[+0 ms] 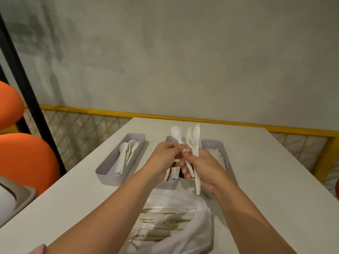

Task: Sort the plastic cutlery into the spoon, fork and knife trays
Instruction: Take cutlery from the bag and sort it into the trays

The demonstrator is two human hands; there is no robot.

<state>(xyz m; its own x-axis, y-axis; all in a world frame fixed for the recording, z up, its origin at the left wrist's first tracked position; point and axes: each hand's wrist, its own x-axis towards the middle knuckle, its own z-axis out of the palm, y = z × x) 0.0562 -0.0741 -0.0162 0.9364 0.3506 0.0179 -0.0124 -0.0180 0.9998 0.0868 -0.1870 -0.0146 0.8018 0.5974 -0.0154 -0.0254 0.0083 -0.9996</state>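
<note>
left hand point(164, 154): centre of the frame; thumb and fingertips pinch the handle of a white spoon point(176, 132), bowl uppermost
right hand point(205, 168): just right of the left; fingers curled round an upright bundle point(195, 138) of a fork and another spoon; the pinched spoon's handle crosses its fingers
left tray point(102, 173): left of centre on the tabletop point(266, 180); holds spoons
middle tray point(168, 139): behind the hands, mostly hidden; white handles inside
right tray point(211, 143): right of the hands; white cutlery, kind unclear
bag point(198, 231): lower centre; clear plastic, unsorted cutlery inside

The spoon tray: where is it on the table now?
In the head view, the spoon tray lies on the left part of the table, left of the left hand and the middle tray.
</note>
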